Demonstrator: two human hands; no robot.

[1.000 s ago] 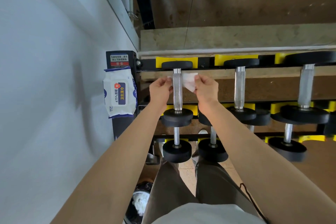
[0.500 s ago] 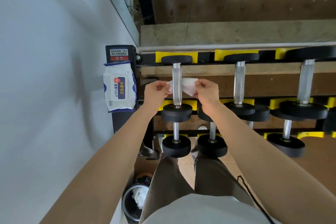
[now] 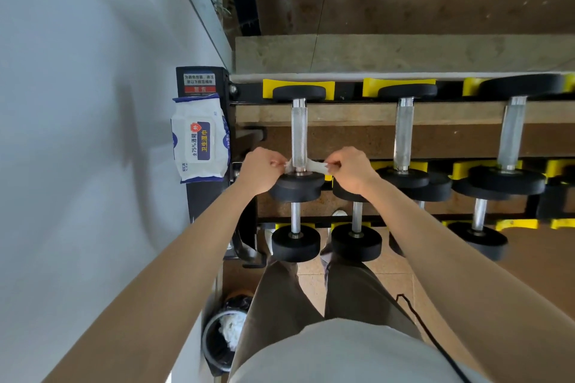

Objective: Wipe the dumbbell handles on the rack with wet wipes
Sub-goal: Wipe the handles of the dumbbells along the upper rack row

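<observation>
The leftmost dumbbell on the rack's top tier has a knurled steel handle (image 3: 299,134) between black end weights. A white wet wipe (image 3: 314,167) is looped behind the handle's near end, just above the front weight (image 3: 297,186). My left hand (image 3: 259,169) pinches the wipe's left end and my right hand (image 3: 350,168) pinches its right end, one on each side of the handle. The part of the wipe behind the handle is hidden.
A pack of wet wipes (image 3: 200,141) sits on the rack's left post (image 3: 199,81). More dumbbells (image 3: 403,134) line the black and yellow rack to the right and on the lower tier (image 3: 295,242). A bin (image 3: 225,339) with used wipes stands by the white wall.
Both hands have drawn the wipe down the handle towards me, from its far half to its near end by the front weight.
</observation>
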